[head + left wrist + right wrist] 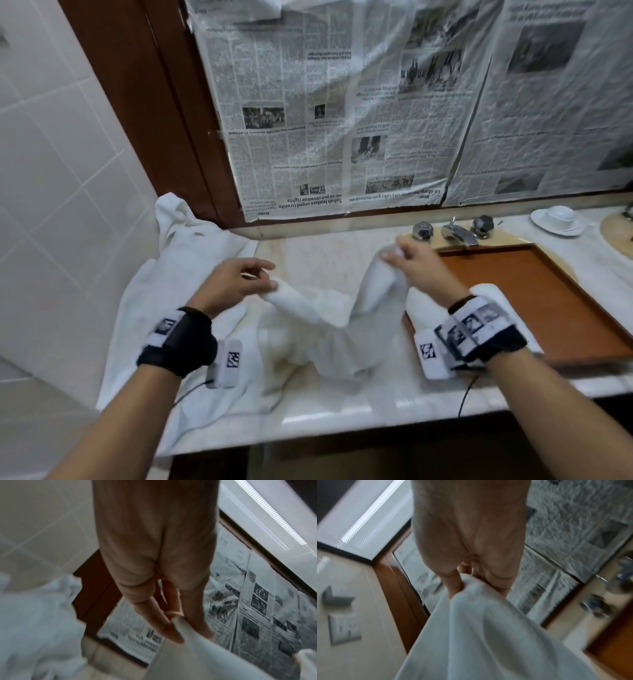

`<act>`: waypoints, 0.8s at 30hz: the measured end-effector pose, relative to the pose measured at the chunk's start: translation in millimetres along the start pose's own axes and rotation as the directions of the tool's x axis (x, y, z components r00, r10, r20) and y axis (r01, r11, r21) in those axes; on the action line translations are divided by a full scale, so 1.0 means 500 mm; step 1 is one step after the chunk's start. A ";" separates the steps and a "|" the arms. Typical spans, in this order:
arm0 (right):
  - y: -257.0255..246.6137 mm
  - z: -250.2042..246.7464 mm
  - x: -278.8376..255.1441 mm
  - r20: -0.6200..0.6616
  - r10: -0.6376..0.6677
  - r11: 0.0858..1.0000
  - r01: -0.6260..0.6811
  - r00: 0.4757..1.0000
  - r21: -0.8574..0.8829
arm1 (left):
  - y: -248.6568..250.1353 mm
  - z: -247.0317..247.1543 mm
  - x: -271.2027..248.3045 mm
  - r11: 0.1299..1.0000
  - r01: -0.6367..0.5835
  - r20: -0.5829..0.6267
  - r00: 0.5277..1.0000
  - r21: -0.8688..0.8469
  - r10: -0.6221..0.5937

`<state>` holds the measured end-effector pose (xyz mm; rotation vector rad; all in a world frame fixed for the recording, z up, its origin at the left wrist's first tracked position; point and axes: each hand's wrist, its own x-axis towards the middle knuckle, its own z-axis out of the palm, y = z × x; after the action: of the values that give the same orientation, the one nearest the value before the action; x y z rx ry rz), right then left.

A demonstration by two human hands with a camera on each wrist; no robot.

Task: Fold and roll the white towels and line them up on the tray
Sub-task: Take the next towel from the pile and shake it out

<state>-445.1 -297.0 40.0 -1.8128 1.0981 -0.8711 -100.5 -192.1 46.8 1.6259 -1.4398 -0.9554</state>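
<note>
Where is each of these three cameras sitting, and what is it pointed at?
Head: worn on the head, looking down at the counter, tray, both forearms and hands.
Left wrist: looks along the left hand pinching the white towel, newspaper behind.
Right wrist: looks along the right hand gripping the same towel.
Shared: all three show the towel and the newspaper.

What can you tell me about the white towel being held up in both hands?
The white towel looks like soft terry cloth, unfolded and rumpled. The left hand pinches one top corner and the right hand pinches the other, higher, so the cloth sags in a dip between them. Its lower part trails on the marble counter, left of the wooden tray. Fine detail is blurred.
</note>
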 end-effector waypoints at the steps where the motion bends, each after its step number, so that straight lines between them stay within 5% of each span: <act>1: -0.037 -0.030 0.010 -0.039 -0.033 0.999 0.034 0.999 0.031 | 0.023 -0.031 -0.003 0.999 -0.001 -0.002 1.000 0.054 0.001; 5: -0.150 -0.102 0.019 -0.122 -0.131 0.980 0.148 0.984 0.134 | 0.080 -0.117 -0.032 0.989 -0.004 0.051 0.999 0.149 -0.003; 9: -0.159 -0.080 0.007 -0.167 -0.124 0.963 0.159 0.978 0.216 | 0.072 -0.135 -0.055 0.992 0.030 0.107 0.993 0.123 -0.044; 11: -0.113 -0.037 0.007 -0.163 -0.063 0.968 0.100 0.985 0.231 | 0.033 -0.112 -0.052 0.995 0.066 0.114 0.991 0.073 -0.074; 14: -0.005 0.041 0.007 -0.155 0.059 0.990 -0.038 0.986 0.135 | -0.059 -0.060 -0.036 0.988 0.128 -0.040 0.991 0.087 -0.125; 19: 0.147 0.183 -0.045 -0.002 0.190 0.969 -0.188 0.982 -0.160 | -0.259 0.061 -0.051 0.932 0.356 -0.177 0.923 0.063 -0.341; 24: 0.229 0.274 -0.083 0.143 0.303 0.921 -0.250 0.942 -0.300 | -0.324 0.142 -0.059 0.908 0.354 -0.273 0.917 0.225 -0.290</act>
<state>-382.5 -251.0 -126.3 -1.8578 1.3661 -0.3830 -96.1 -152.7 -128.1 2.1549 -1.1969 -0.7317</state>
